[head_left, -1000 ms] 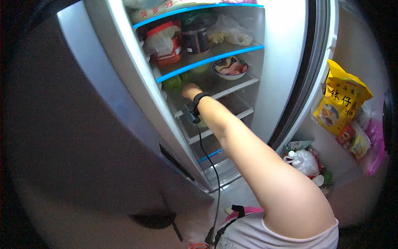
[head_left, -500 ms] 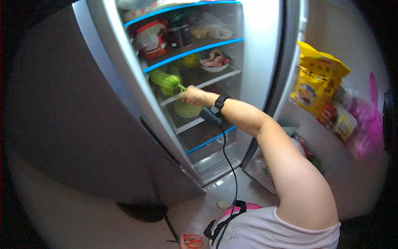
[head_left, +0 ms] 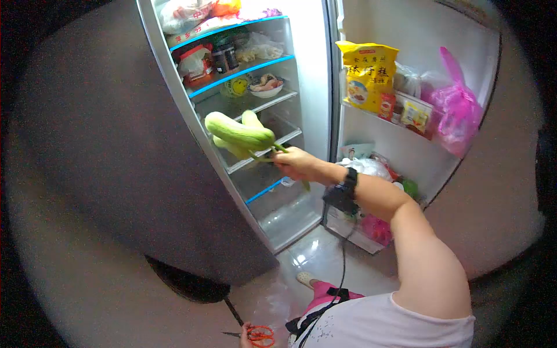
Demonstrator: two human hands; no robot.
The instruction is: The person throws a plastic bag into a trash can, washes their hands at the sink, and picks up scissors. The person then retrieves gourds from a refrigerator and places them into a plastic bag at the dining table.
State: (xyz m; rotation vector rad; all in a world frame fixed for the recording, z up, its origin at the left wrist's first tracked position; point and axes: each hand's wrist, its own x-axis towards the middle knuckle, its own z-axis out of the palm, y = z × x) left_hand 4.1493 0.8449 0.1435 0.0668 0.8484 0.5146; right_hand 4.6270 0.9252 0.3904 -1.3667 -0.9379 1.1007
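Observation:
My right hand (head_left: 299, 165) is closed round the stems of some long, light green gourds (head_left: 238, 130). They hang in front of the shelves of an open fridge (head_left: 264, 229), tilted, with the stem ends toward my fingers. A black strap and a dark box (head_left: 341, 198) with a cable sit at my right wrist. Low at the bottom edge, my left hand (head_left: 246, 336) is partly visible, closed on scissors with orange-red handles (head_left: 262, 336); their dark blades point left. A thin clear plastic bag (head_left: 274, 304) seems to be beside it.
On the fridge shelves are a bowl of meat (head_left: 267, 87), a dark jar (head_left: 225, 56) and a red-lidded container (head_left: 197, 65). The open door (head_left: 371, 130) at right holds a yellow packet (head_left: 366, 72) and a pink bag (head_left: 455, 113). The black cable (head_left: 343, 261) hangs down to my body.
My right hand has drawn the gourds out from the shelf, toward me. The view has shifted, showing more of the door. My left hand still holds the scissors.

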